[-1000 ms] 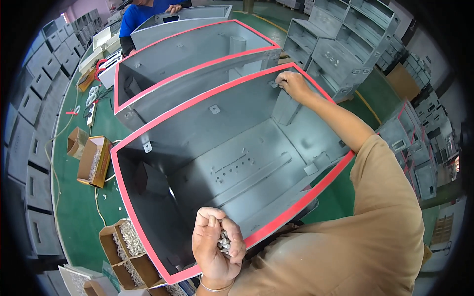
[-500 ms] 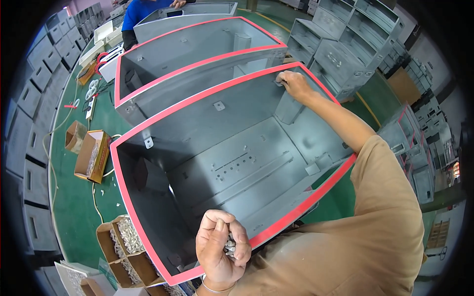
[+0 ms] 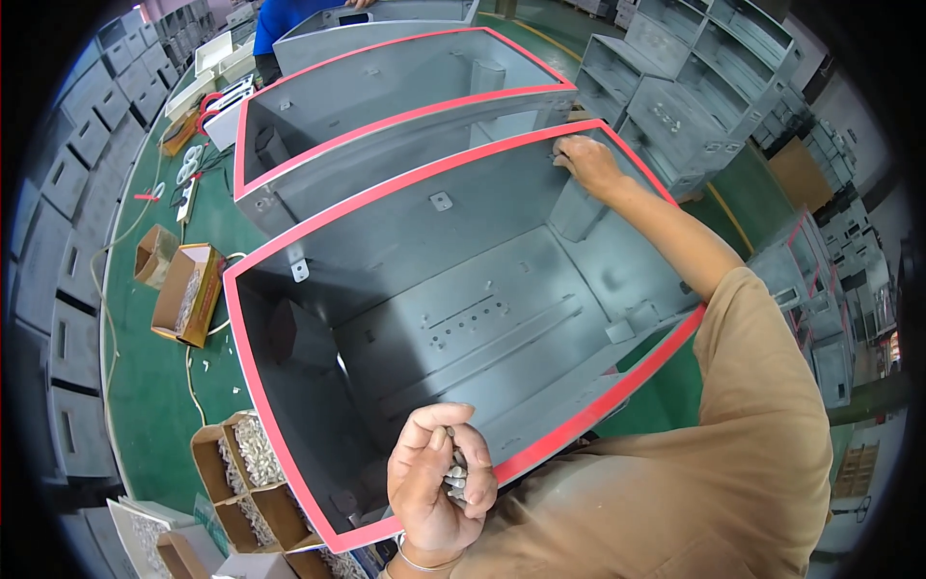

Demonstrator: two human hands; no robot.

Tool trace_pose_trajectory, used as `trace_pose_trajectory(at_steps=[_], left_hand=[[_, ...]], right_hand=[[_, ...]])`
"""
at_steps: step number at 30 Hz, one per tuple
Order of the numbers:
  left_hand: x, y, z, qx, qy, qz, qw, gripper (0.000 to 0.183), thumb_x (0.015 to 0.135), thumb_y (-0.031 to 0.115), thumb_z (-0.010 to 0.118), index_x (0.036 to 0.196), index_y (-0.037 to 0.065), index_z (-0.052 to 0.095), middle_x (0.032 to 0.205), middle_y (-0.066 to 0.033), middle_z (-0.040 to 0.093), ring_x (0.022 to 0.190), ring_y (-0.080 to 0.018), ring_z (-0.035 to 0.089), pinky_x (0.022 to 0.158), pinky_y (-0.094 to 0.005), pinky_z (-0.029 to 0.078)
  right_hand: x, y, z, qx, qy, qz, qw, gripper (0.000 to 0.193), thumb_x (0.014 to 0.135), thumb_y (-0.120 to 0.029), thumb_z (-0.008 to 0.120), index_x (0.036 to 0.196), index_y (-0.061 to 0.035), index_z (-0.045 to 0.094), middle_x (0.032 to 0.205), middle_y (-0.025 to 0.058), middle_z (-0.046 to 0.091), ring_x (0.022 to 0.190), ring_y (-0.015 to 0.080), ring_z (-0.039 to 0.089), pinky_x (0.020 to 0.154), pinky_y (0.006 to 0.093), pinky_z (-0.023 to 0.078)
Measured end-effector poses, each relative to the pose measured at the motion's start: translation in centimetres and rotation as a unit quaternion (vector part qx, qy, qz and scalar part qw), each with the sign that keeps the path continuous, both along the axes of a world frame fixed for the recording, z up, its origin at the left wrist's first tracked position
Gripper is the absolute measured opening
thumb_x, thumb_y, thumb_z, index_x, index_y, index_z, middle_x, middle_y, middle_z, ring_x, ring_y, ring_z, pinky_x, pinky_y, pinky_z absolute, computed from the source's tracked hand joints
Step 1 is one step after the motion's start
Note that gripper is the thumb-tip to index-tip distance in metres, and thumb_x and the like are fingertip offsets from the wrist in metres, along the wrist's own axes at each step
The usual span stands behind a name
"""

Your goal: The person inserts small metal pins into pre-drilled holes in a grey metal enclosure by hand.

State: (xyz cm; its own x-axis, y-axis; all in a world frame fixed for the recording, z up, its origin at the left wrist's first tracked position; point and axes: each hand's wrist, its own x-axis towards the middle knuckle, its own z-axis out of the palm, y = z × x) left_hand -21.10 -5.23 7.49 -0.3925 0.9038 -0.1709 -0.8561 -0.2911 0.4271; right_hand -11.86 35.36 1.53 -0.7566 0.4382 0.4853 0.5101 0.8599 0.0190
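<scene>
We hold a small cluster of silvery screws (image 3: 455, 475) in our left hand (image 3: 436, 482), low in the view, just above the near red-trimmed rim of the large grey metal cabinet shell (image 3: 482, 318). The left hand is curled loosely around them, thumb and forefinger pinched together at the top, the other fingers cupped so the screws show in the gap.

Our right hand (image 3: 586, 162) reaches across to the far right corner of the same shell, fingers bent and pressed against the upper inside wall just under the red edge; whether it grips anything small there we cannot tell.

The shell lies open toward us, its floor showing rows of small holes and raised rails, with a small bracket (image 3: 441, 201) on its far wall.

Behind it a second grey cabinet shell (image 3: 386, 87) with the same red trim lies parallel and just beside it. To our left on the green floor (image 3: 145, 386) sit open cardboard boxes (image 3: 246, 468) filled with more fasteners, and another box (image 3: 188, 294) further back. A person in a blue top (image 3: 289, 17) stands at the far end. Stacks of grey metal housings (image 3: 675, 87) fill the right side.
</scene>
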Motion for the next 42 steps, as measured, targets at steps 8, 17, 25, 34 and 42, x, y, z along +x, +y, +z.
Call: trace_pose_trajectory(at_steps=[8, 17, 25, 34, 42], left_hand=[[0.3, 0.2, -0.1, -0.004, 0.028, 0.023, 0.999, 0.014, 0.088, 0.017, 0.036, 0.089, 0.004, 0.041, 0.06, -0.0128, 0.049, 0.035, -0.0086, 0.033, 0.029, -0.0184, 0.026], [0.2, 0.3, -0.2, -0.018, -0.018, 0.015, 1.0, 0.025, 0.087, 0.03, 0.038, 0.079, 0.007, 0.042, 0.054, -0.0085, 0.043, 0.037, -0.0089, 0.032, 0.028, -0.0175, 0.023], [0.4, 0.4, 0.8, -0.082, -0.003, 0.054, 0.995, 0.032, 0.085, 0.037, 0.039, 0.075, 0.007, 0.041, 0.057, -0.0066, 0.048, 0.037, -0.0082, 0.036, 0.029, -0.0167, 0.024], [0.4, 0.3, 0.4, -0.078, 0.071, 0.044, 0.993, 0.04, 0.088, 0.037, 0.031, 0.084, 0.001, 0.048, 0.055, -0.0062, 0.045, 0.036, -0.0067, 0.031, 0.027, -0.0164, 0.021], [-0.4, 0.3, -0.7, 0.033, -0.079, -0.009, 0.996, 0.032, 0.089, 0.023, 0.027, 0.091, -0.003, 0.047, 0.061, -0.0098, 0.049, 0.038, -0.0095, 0.035, 0.027, -0.0179, 0.025]], right_hand=[[-0.2, -1.0, 0.8, -0.057, -0.053, -0.136, 0.988, 0.026, 0.072, -0.03, 0.057, 0.076, -0.0045, 0.053, 0.072, 0.0145, 0.057, 0.072, 0.0324, 0.056, 0.059, 0.0426, 0.043], [-1.6, -7.1, 3.0, -0.136, -0.009, -0.075, 0.988, 0.027, 0.075, -0.031, 0.054, 0.081, -0.0049, 0.052, 0.08, 0.0122, 0.056, 0.078, 0.0278, 0.055, 0.063, 0.0371, 0.042], [-4.5, -25.4, 11.3, -0.287, -0.064, 0.471, 0.832, 0.012, 0.068, -0.014, 0.06, 0.074, -0.0071, 0.053, 0.067, 0.0035, 0.05, 0.055, 0.0177, 0.05, 0.047, 0.0269, 0.04], [-6.6, -21.6, 9.4, -0.301, 0.036, 0.364, 0.881, 0.005, 0.07, -0.009, 0.055, 0.071, -0.0044, 0.055, 0.059, 0.0047, 0.049, 0.049, 0.0136, 0.044, 0.043, 0.0253, 0.035], [-9.4, -10.5, 2.0, -0.11, 0.001, 0.172, 0.979, 0.011, 0.073, -0.012, 0.052, 0.081, -0.0051, 0.052, 0.075, 0.0114, 0.056, 0.071, 0.0284, 0.055, 0.06, 0.0364, 0.044]])
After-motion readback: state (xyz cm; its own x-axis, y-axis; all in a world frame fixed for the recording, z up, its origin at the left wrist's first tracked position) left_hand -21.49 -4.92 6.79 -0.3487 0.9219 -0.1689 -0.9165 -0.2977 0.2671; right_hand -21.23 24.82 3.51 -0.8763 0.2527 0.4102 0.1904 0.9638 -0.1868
